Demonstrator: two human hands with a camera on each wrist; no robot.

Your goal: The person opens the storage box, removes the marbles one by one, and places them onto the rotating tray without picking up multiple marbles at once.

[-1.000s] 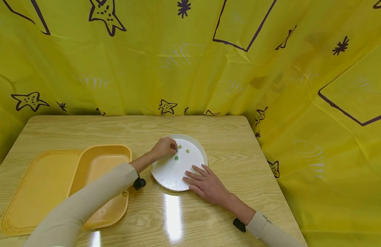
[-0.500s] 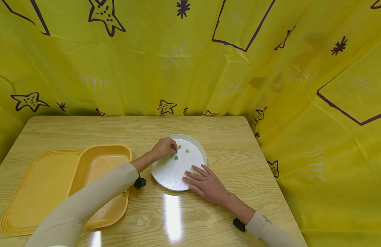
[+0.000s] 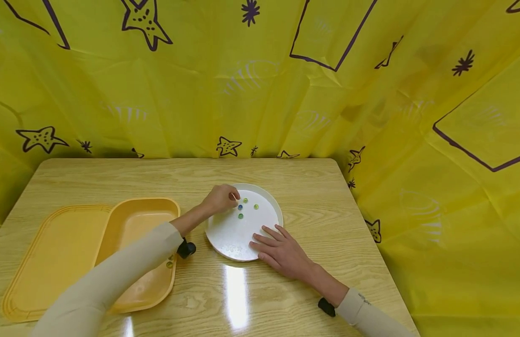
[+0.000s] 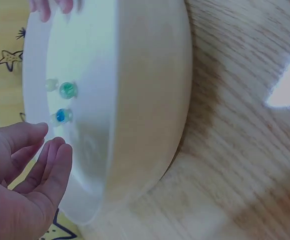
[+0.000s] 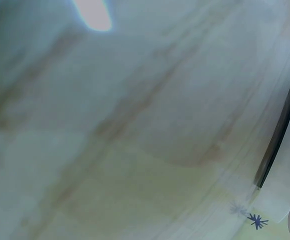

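A round white tray with a raised rim (image 3: 279, 213) stands on the table. On its floor lie a blue marble (image 3: 240, 207), a green marble (image 3: 241, 216) and two yellow-green marbles (image 3: 256, 206). My left hand (image 3: 220, 199) hovers over the tray's left side, just beside the blue marble. The left wrist view shows a gap between its thumb and fingers, nothing between them, and the blue marble (image 4: 61, 115) apart from the fingertips. My right hand (image 3: 284, 252) rests with spread fingers on the tray's near-right rim. Only a blurred bit of it enters the right wrist view.
Left of the tray stands an orange-yellow bin (image 3: 155, 204), with yellow marbles (image 3: 169, 265) near its right wall, partly hidden by the left arm. A flat lid (image 3: 58, 257) of the same colour lies beside it. Yellow curtains (image 3: 260, 103) hang behind and to the right.
My left hand has let go of the blue marble and drawn slightly back to the left and up. The marble now lies in the tray. My right hand has not moved.
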